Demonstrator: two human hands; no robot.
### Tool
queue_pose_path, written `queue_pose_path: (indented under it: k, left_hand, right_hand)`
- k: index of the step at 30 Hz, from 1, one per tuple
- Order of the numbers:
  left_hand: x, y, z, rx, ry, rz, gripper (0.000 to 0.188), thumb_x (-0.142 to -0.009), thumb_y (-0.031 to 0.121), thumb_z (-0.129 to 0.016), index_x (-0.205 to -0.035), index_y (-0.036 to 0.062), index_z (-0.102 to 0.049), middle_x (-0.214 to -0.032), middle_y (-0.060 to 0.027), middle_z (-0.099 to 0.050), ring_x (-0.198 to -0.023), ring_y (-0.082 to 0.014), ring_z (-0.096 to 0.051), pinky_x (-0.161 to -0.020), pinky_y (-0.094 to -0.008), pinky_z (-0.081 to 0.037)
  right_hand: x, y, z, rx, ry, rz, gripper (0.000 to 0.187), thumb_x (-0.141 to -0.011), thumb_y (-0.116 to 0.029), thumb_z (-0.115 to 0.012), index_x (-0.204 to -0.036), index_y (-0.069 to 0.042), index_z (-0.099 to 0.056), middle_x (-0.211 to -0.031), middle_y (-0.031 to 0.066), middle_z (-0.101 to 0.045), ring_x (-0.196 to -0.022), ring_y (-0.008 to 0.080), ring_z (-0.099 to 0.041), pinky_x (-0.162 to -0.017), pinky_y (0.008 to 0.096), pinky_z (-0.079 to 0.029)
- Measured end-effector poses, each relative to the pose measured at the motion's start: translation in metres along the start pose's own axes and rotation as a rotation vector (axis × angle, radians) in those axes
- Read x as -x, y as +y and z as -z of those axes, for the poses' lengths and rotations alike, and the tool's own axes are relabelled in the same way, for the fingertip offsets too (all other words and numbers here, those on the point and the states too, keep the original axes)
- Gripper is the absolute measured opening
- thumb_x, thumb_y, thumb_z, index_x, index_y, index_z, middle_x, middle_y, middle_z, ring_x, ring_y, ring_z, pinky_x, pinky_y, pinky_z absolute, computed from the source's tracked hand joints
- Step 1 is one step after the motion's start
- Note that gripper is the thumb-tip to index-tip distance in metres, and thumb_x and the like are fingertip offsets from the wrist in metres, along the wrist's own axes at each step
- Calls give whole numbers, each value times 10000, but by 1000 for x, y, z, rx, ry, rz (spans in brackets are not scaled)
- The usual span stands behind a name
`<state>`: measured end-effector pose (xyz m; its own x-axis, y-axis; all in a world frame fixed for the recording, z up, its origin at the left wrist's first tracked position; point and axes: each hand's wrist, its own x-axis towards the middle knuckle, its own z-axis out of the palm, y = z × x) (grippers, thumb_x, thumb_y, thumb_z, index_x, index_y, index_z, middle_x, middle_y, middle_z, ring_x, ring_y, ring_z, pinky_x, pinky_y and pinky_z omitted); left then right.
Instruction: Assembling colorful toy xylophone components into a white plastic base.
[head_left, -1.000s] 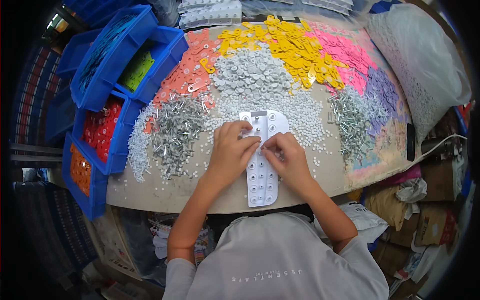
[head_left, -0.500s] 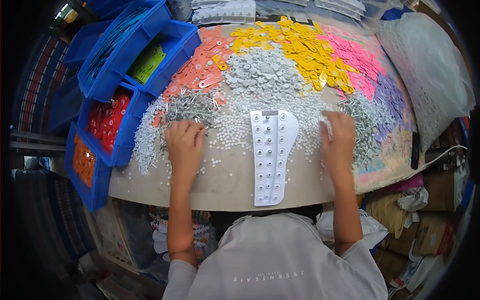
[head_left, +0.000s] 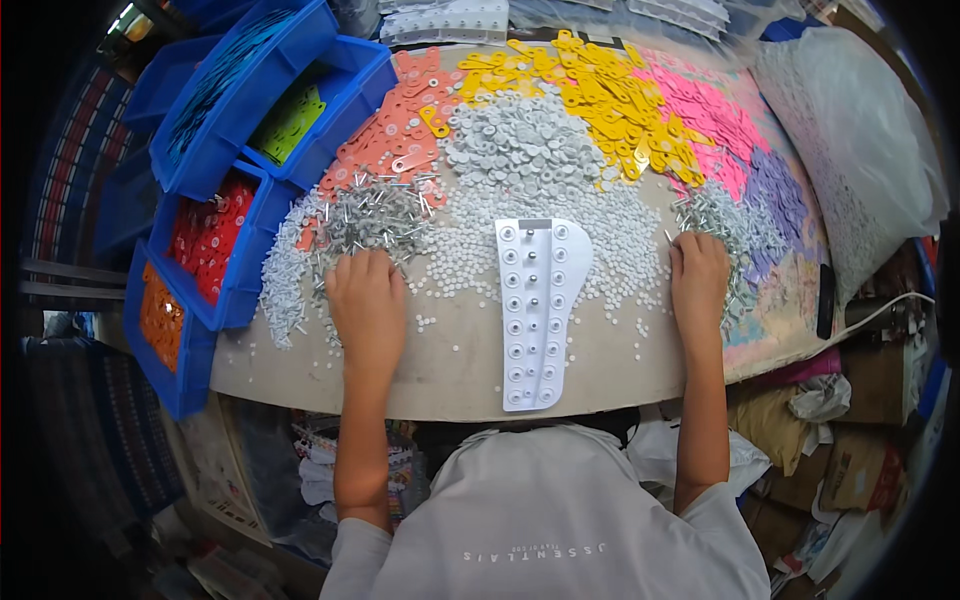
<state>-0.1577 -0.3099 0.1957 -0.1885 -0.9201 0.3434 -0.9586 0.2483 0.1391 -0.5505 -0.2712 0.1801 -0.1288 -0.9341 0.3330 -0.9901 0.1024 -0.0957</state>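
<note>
My left hand [head_left: 366, 310] rests at the lower edge of a pile of silvery metal pins [head_left: 375, 215], its fingers drawn together over them; what lies under the fingertips is hidden. Over on the right, my right hand [head_left: 700, 278] touches a second heap of metal pins [head_left: 705, 208] with fingers bent and close together. Whether a pin sits between them is too small to tell. Between the hands lies a white plastic board [head_left: 572, 265] with two columns of round seats and a middle row of small metal studs. Neither hand touches it.
Small white discs [head_left: 460, 265] and grey-white caps [head_left: 520, 140] spread behind the board. Coral tags [head_left: 375, 140], yellow tags [head_left: 610, 95], pink tags [head_left: 710, 115] and purple tags [head_left: 775, 200] lie farther back. Blue bins [head_left: 240, 300] stand left; a clear bag [head_left: 850, 130] stands right.
My right hand has moved right and slightly down, from beside the white discs onto the right pin heap. My left hand has stayed by its pin pile, its fingers drawn in a little.
</note>
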Motion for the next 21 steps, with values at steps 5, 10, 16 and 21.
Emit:
queue_pose_path:
  k: [5,10,16,21]
  left_hand:
    - [2,4,14,117,86,138,119,-838,55,-711,-950,53,-668,-865,-87,-641,-870,-277,-590,-860,-404,-436]
    - [8,16,24,478,-31,150,157,-844,85,-725,-994,48,-696,-946,-64,-675,-917,-248,-597,-867,-378,-423]
    - [17,66,6,891,-188,26,151,-776,106,-796,-894,66,-711,-927,-43,-668,-935,-237,-594,-883,-368,-415]
    - [18,85,-17,787,-123,-160,161,-753,144,-805,-847,90,-685,-994,-21,-603,-987,-232,-547,-880,-383,-373]
  right_hand:
    - [3,2,3,-153,65,-68,76,-886,-60,-649,-939,-29,-605,-905,127,-604,-894,318,-574,-827,426,-449]
    - [9,-19,22,-486,76,-244,88,-867,0,-633,-953,-17,-622,-894,119,-632,-824,257,-613,-747,356,-476]
    - [37,-88,35,-1014,-90,-84,136,-848,5,-666,-978,-20,-694,-950,79,-693,-852,183,-646,-712,301,-479]
    - [57,-121,41,-1026,-204,-14,137,-830,36,-731,-946,-16,-678,-884,83,-669,-806,211,-647,-690,326,-523]
